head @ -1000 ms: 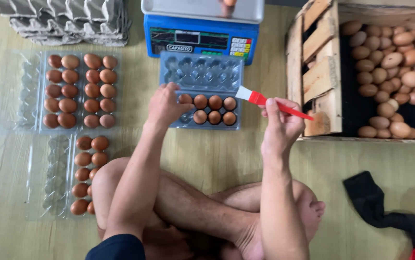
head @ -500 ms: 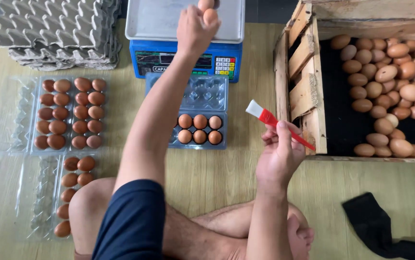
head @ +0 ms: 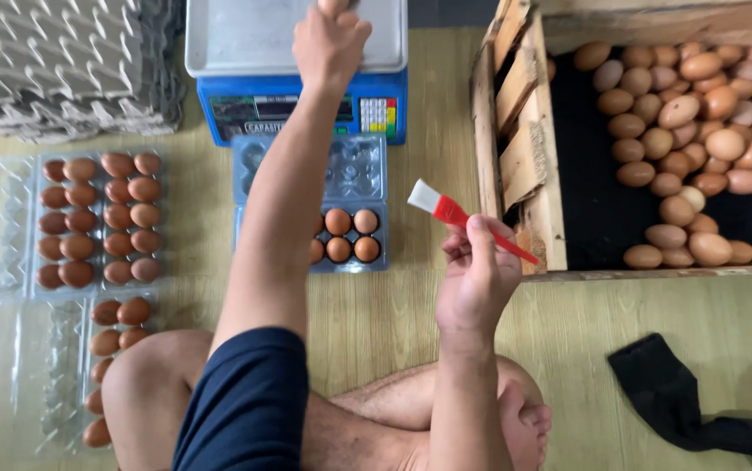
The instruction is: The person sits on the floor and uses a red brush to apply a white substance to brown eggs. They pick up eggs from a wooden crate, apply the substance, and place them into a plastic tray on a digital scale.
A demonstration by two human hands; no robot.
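My left hand (head: 330,44) is stretched out over the metal pan of the blue weighing scale (head: 245,35), fingers closed on a brown egg (head: 334,5) that is cut off by the top edge. My right hand (head: 479,279) holds a small brush (head: 454,214) with a red handle and white bristles, raised above the floor. Between my arms lies a clear plastic egg carton (head: 350,174), its near rows holding several brown eggs (head: 351,235). My forearm hides part of it.
A wooden crate (head: 515,122) full of brown eggs (head: 698,113) stands at the right. Filled clear cartons (head: 101,218) lie at the left, with a stack of grey pulp trays (head: 62,61) behind them. A black cloth (head: 698,410) lies at the lower right. My crossed legs fill the bottom.
My left hand lifted an egg from the open carton and carried it up over the scale pan. The right hand with the brush stayed almost still.
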